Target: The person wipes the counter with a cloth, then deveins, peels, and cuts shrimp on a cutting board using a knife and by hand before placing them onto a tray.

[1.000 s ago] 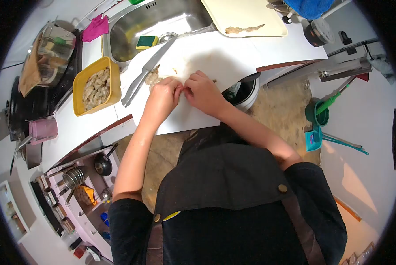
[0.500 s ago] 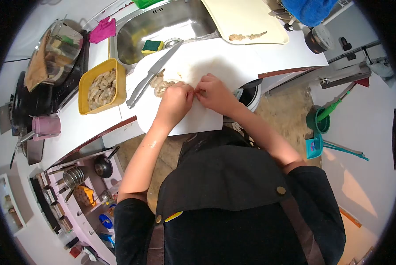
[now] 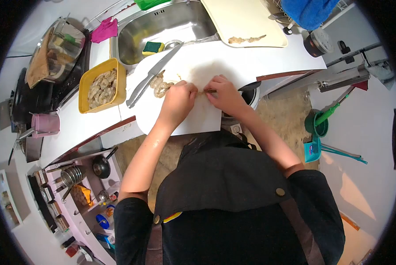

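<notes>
Above a white cutting board (image 3: 202, 119), my left hand (image 3: 179, 99) is closed in a pinch on a shrimp, mostly hidden by the fingers. My right hand (image 3: 227, 95) pinches the other end, where a small dark bit of the shrimp (image 3: 211, 91) shows at the fingertips. The hands are slightly apart. Several whole shrimps (image 3: 159, 87) lie on the board just left of my left hand. A large kitchen knife (image 3: 154, 73) rests along the board's left side, its blade pointing toward the sink.
A yellow tub (image 3: 122, 90) of shrimps stands left of the board. Behind it is a steel sink (image 3: 131, 39) with a sponge (image 3: 153, 47). A cream tray (image 3: 268, 37) at the back right bears shrimp scraps (image 3: 246, 39). A bin (image 3: 251, 98) stands below the counter's edge.
My right hand has moved a little to the right, widening the gap between my hands. A dark bit now shows at its fingertips. My left hand has stayed almost in place.
</notes>
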A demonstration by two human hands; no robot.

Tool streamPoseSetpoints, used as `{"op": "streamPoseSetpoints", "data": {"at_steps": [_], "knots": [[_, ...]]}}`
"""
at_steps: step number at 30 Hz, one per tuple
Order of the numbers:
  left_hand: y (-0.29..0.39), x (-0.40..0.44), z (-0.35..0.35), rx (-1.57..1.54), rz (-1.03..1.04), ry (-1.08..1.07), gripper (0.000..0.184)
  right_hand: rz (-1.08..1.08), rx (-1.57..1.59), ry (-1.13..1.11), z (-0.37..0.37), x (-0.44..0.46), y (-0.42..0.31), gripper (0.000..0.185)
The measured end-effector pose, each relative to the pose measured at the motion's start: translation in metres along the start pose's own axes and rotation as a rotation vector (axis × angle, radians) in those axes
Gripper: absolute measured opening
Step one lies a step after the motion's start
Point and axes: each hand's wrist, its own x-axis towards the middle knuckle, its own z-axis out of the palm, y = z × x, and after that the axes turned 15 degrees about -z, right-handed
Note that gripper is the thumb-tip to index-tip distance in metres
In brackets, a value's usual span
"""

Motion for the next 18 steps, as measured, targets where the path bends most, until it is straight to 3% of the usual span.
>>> {"op": "streamPoseSetpoints", "data": {"at_steps": [10, 13, 16, 18], "knots": [[-0.004, -0.004, 0.025, 0.054, 0.031, 0.093, 0.010, -0.023, -0.015, 0.015, 0.002, -0.006, 0.008, 0.011], [-0.016, 0.006, 0.004, -0.069, -0.053, -0.124, 0.016, -0.021, 0.036, 0.011, -0.004, -0.001, 0.009, 0.011], [-0.026, 0.006, -0.032, -0.347, -0.332, -0.041, 0.019, -0.008, 0.158, -0.048, -0.017, 0.016, 0.000, 0.012], [-0.041, 0.003, -0.054, -0.390, -0.314, 0.037, 0.020, -0.044, 0.194, -0.134, -0.030, 0.039, -0.013, 0.012]]}}
